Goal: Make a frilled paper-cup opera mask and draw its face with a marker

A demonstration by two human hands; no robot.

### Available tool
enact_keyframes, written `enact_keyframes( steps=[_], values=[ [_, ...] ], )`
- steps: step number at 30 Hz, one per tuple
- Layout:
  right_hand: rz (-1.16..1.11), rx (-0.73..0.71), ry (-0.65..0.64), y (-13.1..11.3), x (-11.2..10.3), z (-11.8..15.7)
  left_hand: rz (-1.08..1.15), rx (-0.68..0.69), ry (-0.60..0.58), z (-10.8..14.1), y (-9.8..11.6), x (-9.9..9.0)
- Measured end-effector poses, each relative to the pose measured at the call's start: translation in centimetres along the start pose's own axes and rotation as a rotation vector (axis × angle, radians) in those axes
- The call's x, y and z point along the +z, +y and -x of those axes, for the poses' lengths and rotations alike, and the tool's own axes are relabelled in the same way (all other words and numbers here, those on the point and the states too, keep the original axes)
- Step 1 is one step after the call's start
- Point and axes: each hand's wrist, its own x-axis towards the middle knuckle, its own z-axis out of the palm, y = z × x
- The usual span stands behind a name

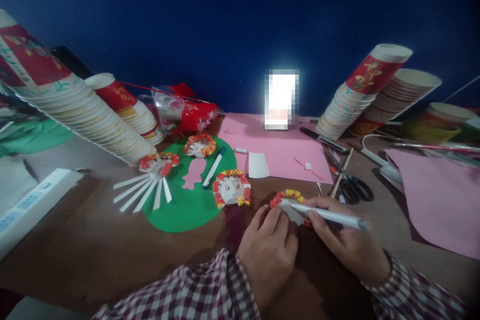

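Observation:
My right hand (339,240) grips a white marker pen (330,215), its tip end over the pale middle of a paper-cup cutout (288,195) with a curled red and yellow rim. My left hand (270,247) has its fingers bent onto the near left side of that cutout and covers part of it. Just left lies a similar cutout with a face drawn on it (231,189). Two more curled-rim cutouts rest further left, one at the back (200,146) and one with long white strips fanned out (157,166). A capped marker (214,168) lies on green paper (176,217).
Tall stacks of paper cups lean at left (86,110) and right (356,90). Pink paper (243,130) lies at the back, with a bright blurred screen (281,97) above it. Black-handled scissors (350,185) and a utility knife (324,141) lie right. A power strip (37,205) sits left.

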Motion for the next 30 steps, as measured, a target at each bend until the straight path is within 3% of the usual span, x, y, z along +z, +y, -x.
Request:
enact_keyframes(
  steps=[16,30],
  values=[
    [-0.003,0.071,-0.057,0.35,0.25,0.01,0.006,0.015,-0.03,0.16,-0.12,0.18],
    [0.023,-0.007,-0.002,0.04,-0.45,-0.19,0.008,0.022,-0.093,-0.04,-0.21,-0.23]
  ],
)
